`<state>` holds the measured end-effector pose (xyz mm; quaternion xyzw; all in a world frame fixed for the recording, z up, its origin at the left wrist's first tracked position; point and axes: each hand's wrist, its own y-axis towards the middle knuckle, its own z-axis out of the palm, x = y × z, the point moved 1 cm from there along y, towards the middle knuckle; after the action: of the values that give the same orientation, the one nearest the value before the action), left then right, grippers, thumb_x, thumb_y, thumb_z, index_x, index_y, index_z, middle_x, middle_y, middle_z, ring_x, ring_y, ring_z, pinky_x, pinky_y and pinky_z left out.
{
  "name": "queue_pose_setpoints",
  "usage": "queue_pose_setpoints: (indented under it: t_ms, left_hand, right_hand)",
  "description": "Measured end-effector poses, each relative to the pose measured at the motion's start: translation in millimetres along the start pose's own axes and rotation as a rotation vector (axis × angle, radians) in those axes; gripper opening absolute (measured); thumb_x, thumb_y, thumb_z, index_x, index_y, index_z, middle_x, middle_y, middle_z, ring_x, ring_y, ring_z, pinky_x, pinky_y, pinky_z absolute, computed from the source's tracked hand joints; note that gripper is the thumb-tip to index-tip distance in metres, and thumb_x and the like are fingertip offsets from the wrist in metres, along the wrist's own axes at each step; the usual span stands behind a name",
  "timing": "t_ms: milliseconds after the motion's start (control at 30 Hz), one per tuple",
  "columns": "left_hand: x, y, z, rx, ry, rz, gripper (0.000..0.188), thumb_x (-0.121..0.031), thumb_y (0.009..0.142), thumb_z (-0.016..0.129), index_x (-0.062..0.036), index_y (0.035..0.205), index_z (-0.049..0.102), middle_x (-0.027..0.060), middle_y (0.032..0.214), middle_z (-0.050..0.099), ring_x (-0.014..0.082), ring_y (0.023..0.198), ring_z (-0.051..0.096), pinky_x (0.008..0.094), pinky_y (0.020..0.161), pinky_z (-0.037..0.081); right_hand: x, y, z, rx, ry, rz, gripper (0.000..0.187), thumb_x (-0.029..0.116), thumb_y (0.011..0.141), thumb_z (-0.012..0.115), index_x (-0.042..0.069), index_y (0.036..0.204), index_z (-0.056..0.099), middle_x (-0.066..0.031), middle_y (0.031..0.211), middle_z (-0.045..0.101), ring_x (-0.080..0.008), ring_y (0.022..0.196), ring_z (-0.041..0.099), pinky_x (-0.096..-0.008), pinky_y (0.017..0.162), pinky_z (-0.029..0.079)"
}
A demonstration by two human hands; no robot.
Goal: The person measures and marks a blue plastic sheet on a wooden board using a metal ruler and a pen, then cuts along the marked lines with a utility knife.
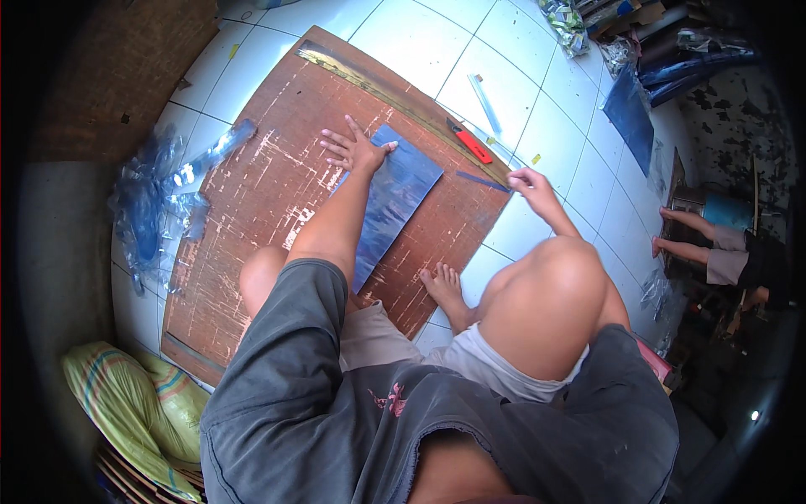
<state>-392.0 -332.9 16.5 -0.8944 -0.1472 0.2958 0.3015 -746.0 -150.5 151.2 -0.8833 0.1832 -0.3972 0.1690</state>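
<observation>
A blue, mottled sheet (395,189) lies on the scratched brown board (243,210). My left hand (357,154) is open with its fingers spread, pressing on the sheet's far left corner and the board beside it. At the board's right corner, my right hand (531,183) has its fingers closed together; what is between them, if anything, is too small to make out. Those fingertips are close to the end of a long metal ruler (369,84) along the board's far edge and to a narrow dark blue strip (483,181). A red cutter knife (470,143) rests near the ruler.
Crumpled clear plastic (151,206) lies left of the board. A clear strip (484,102) is on the white tiles (428,38). My bare foot (447,294) touches the board's near right part. A yellow-green sack (126,403) sits at lower left. Another person (726,252) is at far right.
</observation>
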Motion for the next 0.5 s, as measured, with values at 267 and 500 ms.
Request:
queue_pose_setpoints:
  t_ms: [267,500]
  left_hand:
    - [3,-3,3,-0.082,-0.014,0.009,0.149,-0.064,0.065,0.090,-0.0274,0.165,-0.013,0.0364,0.156,-0.038,0.0528,0.144,-0.038,0.0721,0.116,-0.010]
    - [2,-3,8,-0.143,-0.058,0.043,0.151,-0.064,0.060,0.092,-0.0298,0.166,-0.010,0.0352,0.158,-0.037,0.0528,0.146,-0.035,0.0709,0.117,-0.006]
  right_hand:
    - [48,101,149,0.056,-0.021,-0.290,0.030,0.021,0.095,0.073,-0.001,0.115,0.069,-0.0153,0.108,0.071,-0.0253,0.097,0.070,-0.0375,0.088,0.056]
    - [45,157,187,0.092,0.144,-0.226,0.028,0.016,0.085,0.084,-0.002,0.102,0.070,-0.0126,0.094,0.071,-0.0204,0.084,0.068,-0.0333,0.077,0.054]
